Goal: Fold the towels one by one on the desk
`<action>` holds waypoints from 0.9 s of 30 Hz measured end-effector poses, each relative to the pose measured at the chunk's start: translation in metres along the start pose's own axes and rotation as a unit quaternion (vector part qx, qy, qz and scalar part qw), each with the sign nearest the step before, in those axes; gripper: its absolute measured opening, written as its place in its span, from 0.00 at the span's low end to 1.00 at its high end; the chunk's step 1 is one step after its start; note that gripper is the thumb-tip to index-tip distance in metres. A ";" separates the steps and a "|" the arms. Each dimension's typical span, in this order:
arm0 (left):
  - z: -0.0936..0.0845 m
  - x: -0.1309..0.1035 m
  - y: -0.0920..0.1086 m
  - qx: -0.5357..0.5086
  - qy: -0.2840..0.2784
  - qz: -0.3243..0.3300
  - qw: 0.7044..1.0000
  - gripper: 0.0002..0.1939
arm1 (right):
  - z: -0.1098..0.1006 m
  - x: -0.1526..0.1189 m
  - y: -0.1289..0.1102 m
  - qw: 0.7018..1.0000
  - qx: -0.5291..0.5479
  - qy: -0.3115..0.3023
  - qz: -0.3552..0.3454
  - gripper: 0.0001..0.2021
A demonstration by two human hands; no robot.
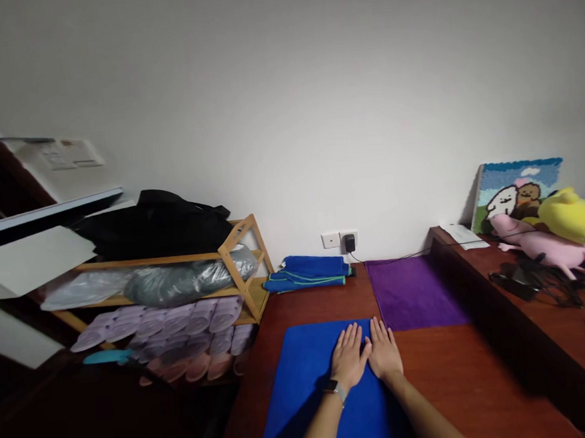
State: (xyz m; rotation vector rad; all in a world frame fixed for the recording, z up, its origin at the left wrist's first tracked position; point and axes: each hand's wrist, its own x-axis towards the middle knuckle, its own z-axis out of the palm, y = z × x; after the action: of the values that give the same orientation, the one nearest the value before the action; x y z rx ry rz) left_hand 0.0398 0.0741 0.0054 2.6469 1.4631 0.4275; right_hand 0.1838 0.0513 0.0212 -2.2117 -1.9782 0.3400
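A blue cloth (304,378) lies spread flat on the reddish-brown wooden table (453,368). My left hand (349,358), with a watch (335,388) on its wrist, rests palm down on the cloth, fingers stretched out. Beside it, my right hand (384,353) lies flat along the cloth's right edge near the far corner. The two thumbs are close together, and neither hand grips anything. Just beyond my right hand is a flat purple cloth (415,294). Folded blue cloths with green edging (306,275) sit by the wall.
To the left stands a wooden rack (248,269) with a black bag (157,225), plastic-wrapped items and several slippers (194,319). On the raised desk at right are a pink plush toy (534,242), a yellow plush (573,216) and cables. A black plug (349,243) sits in the wall socket.
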 end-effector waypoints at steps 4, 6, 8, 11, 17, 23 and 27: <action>-0.016 -0.023 -0.070 0.040 -0.006 -0.097 0.995 0.34 | 0.001 0.000 0.000 1.000 0.020 0.010 0.010 0.34; -0.032 -0.040 -0.111 0.062 -0.007 -0.146 0.987 0.34 | 0.002 0.000 0.000 1.000 0.024 0.012 0.010 0.34; -0.046 -0.055 -0.143 0.077 -0.008 -0.179 0.981 0.34 | 0.001 -0.001 0.000 1.000 0.020 0.010 0.011 0.34; -0.059 -0.070 -0.169 0.087 -0.001 -0.217 0.972 0.34 | 0.000 -0.003 -0.001 1.000 0.013 0.002 0.012 0.34; -0.068 -0.077 -0.165 0.103 0.031 -0.259 0.960 0.34 | -0.005 -0.006 -0.003 1.000 0.009 0.003 0.010 0.34; -0.049 -0.046 -0.066 0.024 0.040 -0.040 0.998 0.30 | 0.001 -0.004 -0.002 1.000 -0.004 0.004 0.012 0.34; -0.021 -0.020 -0.006 -0.004 0.005 0.017 1.000 0.29 | 0.009 -0.001 0.002 1.000 -0.014 0.012 0.000 0.34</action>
State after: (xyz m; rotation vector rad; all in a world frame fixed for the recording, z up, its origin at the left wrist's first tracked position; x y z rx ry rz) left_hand 0.0184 0.0592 0.0201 2.6706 1.4171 0.4489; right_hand 0.1830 0.0495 0.0122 -2.2216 -1.9822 0.2875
